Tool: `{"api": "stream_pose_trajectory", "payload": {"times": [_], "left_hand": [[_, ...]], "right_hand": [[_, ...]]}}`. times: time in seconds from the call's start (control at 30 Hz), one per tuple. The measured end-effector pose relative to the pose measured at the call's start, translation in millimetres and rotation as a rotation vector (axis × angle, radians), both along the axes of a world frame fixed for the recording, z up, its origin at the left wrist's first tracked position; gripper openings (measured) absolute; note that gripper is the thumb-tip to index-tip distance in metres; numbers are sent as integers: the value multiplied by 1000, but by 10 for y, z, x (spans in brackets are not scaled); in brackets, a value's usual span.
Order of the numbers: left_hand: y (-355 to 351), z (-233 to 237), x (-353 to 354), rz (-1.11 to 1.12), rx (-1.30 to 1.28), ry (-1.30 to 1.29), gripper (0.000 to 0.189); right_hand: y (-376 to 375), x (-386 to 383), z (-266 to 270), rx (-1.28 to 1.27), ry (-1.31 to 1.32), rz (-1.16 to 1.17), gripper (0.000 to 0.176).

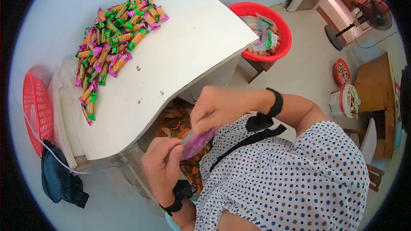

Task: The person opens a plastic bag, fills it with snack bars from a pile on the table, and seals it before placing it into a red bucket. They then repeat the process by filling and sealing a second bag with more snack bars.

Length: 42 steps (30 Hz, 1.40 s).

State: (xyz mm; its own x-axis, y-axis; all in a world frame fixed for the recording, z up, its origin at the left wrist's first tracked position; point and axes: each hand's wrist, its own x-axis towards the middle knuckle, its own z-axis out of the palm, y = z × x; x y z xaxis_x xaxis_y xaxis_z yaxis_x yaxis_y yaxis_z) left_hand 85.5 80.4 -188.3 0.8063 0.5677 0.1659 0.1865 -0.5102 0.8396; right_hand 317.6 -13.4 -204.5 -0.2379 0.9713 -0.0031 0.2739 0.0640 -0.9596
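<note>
Between my two hands is a small clear plastic bag with purple contents (198,144), held in front of my body below the table edge. My left hand (162,160) pinches its near-left edge between thumb and fingers. Higher up, my right hand (210,110) grips the other end of the bag's edge, its fingers closed and slightly blurred. The bag's exact contents are partly hidden. On the white table (188,30) lies a pile of small wrapped snacks (113,38) in green, purple and orange wrappers, beyond both hands.
A red basin (286,42) with filled packets stands past the table's far corner. At left are a pink-red plastic basket (38,107) and a dark cloth item (60,179). Toward the right stand a fan (372,15), a small red basket (342,72), a white bucket (340,102) and wooden furniture (372,79).
</note>
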Motion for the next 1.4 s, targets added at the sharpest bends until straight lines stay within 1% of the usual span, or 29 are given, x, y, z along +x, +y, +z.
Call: {"api": "stream_pose_trajectory", "payload": {"times": [0.07,0.13,0.17,0.2,0.27,0.33,0.37,0.47,0.53,0.57,0.63,0.67,0.73,0.83,0.93,1.07,1.17,1.27,1.3,1.4], "left_hand": [[12,1,51,41,-76,-13,12],[66,-121,61,111,-163,-1,17],[119,-254,49,109,-181,13,18],[205,-517,-20,109,-206,33,20],[240,-863,-55,121,-245,75,23],[217,-1187,-99,147,-282,135,25],[220,-1381,-126,162,-255,108,29],[251,-1484,-133,284,-417,-28,32],[267,-1449,-91,352,-456,-58,34],[284,-1430,-61,382,-473,-71,35],[293,-1476,-51,372,-468,-101,34],[287,-1579,-92,369,-462,-118,34],[294,-1629,-78,382,-445,-123,35],[270,-1582,-52,400,-475,-119,34],[273,-1558,-27,403,-481,-117,34],[277,-1531,-21,408,-458,-86,33],[256,-1510,-24,437,-467,-75,34],[237,-1529,-12,446,-483,-111,34],[239,-1543,-19,440,-490,-131,34],[254,-1560,-49,425,-503,-126,34]], "right_hand": [[-177,289,41,64,73,-88,22],[-472,639,240,-25,33,-318,22],[-634,800,306,-64,79,-476,20],[-777,944,282,-112,129,-632,19],[-1177,1478,148,65,418,-741,21],[-1467,1809,89,197,458,-968,25],[-1572,1945,43,213,464,-1084,26],[-1833,2280,-294,231,453,-1390,26],[-1962,2461,-711,205,416,-1549,24],[-1959,2507,-905,200,407,-1581,25],[-1910,2566,-1204,198,391,-1651,26],[-1885,2560,-1380,176,434,-1634,25],[-1748,2570,-1478,123,508,-1594,24],[-1474,2570,-1558,100,735,-1478,22],[-1174,2678,-1788,112,888,-1442,22],[-842,2754,-2067,81,1024,-1413,23],[-743,2756,-2189,-200,775,-1597,23],[-859,2931,-2455,-191,560,-1600,21],[-844,2978,-2447,-207,414,-1636,20],[-974,2986,-2344,-405,380,-1637,23]]}}
